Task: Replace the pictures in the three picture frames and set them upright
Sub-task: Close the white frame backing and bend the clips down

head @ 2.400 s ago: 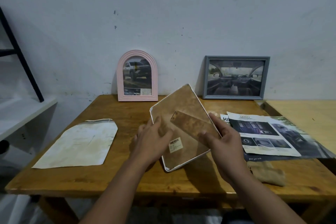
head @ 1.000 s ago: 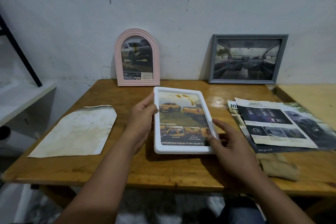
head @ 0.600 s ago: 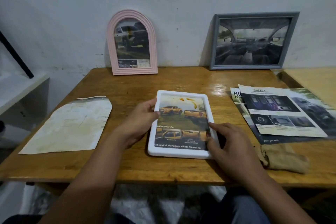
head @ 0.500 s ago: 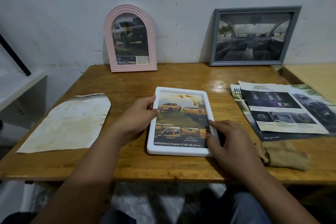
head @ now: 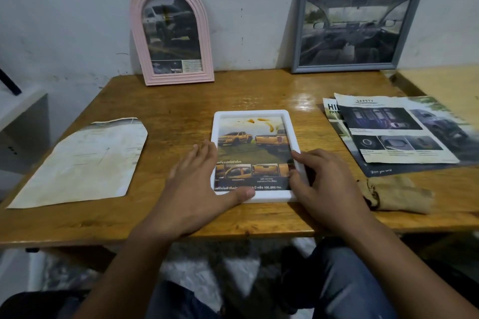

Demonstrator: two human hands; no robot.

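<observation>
Left hand [head: 193,189], fingers straight, thumb laid on the near rim of the white frame [head: 255,114]; right hand [head: 326,184], fingers curled, grips its right rim, frame flat face-up, table [head: 181,103] centre-near. Far edge, against white wall [head: 77,8]: pink arched frame [head: 172,31] left, grey frame [head: 355,26] right, both upright. Envelope [head: 83,160] left; brochures [head: 396,132] and cloth [head: 396,194] right.

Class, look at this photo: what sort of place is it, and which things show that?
Probably a plain home or workshop room: a wooden table pushed against a scuffed white wall, with brochures laid out.
</observation>
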